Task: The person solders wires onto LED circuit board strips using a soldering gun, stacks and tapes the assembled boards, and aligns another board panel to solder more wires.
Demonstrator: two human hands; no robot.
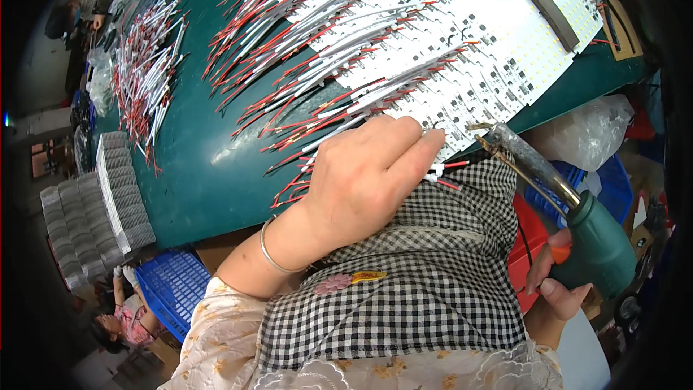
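White LED circuit boards [498, 0], dotted with small yellow squares, lie edge to edge as a sheet on the green table [195, 195]. Rows of red and white wires [346, 43] stretch over their left part. My left hand [368, 170] is closed at the sheet's near edge, fingers curled down. Short red-tipped wires [444, 175] stick out from under it; its fingertips are mostly hidden. My right hand [552, 278] grips a green soldering gun [595, 245] with an orange trigger. The gun's metal tip [480, 130] hovers close to the boards' near corner, right of my left hand.
A loose heap of red and white wires [151, 65] lies at the table's left. Stacked grey ribbed parts [94, 209] stand at its left edge. Blue baskets [170, 289] sit beyond the table. A dark bar [538, 0] crosses the boards. Another person [133, 318] is at lower left.
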